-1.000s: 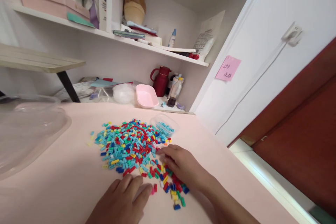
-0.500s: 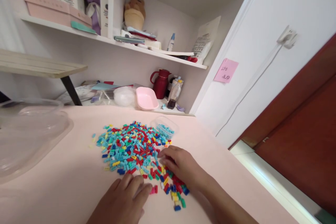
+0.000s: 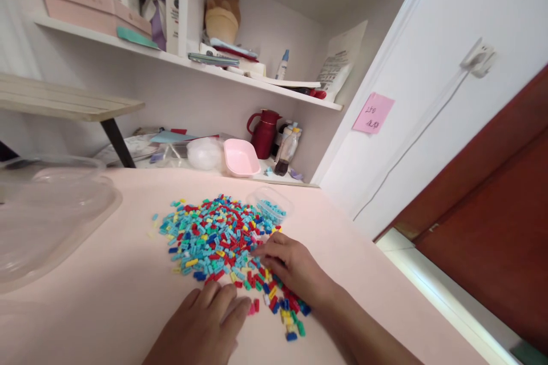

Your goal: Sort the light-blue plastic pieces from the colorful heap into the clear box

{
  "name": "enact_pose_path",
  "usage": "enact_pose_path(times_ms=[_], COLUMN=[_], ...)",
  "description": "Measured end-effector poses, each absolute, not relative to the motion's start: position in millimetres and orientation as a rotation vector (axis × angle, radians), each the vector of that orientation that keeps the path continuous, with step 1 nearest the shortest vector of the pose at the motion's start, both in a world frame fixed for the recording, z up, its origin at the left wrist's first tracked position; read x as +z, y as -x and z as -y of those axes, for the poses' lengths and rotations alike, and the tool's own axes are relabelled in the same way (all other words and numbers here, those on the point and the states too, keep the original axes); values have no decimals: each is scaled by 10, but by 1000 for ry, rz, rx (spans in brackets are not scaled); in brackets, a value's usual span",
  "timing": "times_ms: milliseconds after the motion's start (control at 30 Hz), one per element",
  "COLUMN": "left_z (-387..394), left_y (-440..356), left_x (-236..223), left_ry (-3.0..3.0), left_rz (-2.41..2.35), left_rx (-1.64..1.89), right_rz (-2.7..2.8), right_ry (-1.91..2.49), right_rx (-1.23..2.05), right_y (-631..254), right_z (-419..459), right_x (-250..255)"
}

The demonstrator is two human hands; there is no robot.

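Observation:
A broad pile of small toy building bricks [image 3: 214, 234], mostly light blue, red, green, yellow and dark blue, lies on the pale pink tabletop [image 3: 107, 274]. My right hand [image 3: 291, 262] is at the pile's right edge, its index finger stretched out onto the bricks and the other fingers loosely bent; I see nothing held in it. My left hand [image 3: 205, 319] rests on the table at the pile's near side, fingers apart, with a few red and pink bricks beside the thumb. Behind the right hand, a small clear container [image 3: 272, 208] holds light blue bricks.
Large clear plastic containers [image 3: 55, 217] stand at the left. Along the back are a pink tray [image 3: 241, 158], a red jug [image 3: 264, 134] and bottles [image 3: 287, 151]. A shelf [image 3: 257, 88] hangs above, and a small wooden stand [image 3: 64, 100] is at the left.
The index finger of my right hand has reached a little farther left over the bricks. My left hand stays nearly in place; the view has shifted slightly.

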State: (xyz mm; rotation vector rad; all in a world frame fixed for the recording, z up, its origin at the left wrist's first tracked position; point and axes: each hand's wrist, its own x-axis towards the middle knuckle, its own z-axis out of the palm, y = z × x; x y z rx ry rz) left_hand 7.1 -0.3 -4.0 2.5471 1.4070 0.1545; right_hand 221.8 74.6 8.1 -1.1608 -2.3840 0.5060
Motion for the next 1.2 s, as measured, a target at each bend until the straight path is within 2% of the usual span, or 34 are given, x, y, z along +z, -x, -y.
enact_pose_path(times_ms=[467, 700, 1200], left_z=[45, 36, 27], left_y=[-108, -71, -102], left_x=[26, -65, 28], left_ry=[-2529, -2592, -2527], left_rz=[-1418, -1375, -1390], left_rx=[146, 200, 115], right_rz=[2334, 2316, 2207], right_ry=[1347, 1365, 1394], right_rx=[530, 546, 646], right_y=[-2286, -2276, -2359], right_z=[-767, -774, -837], right_x=[85, 82, 28])
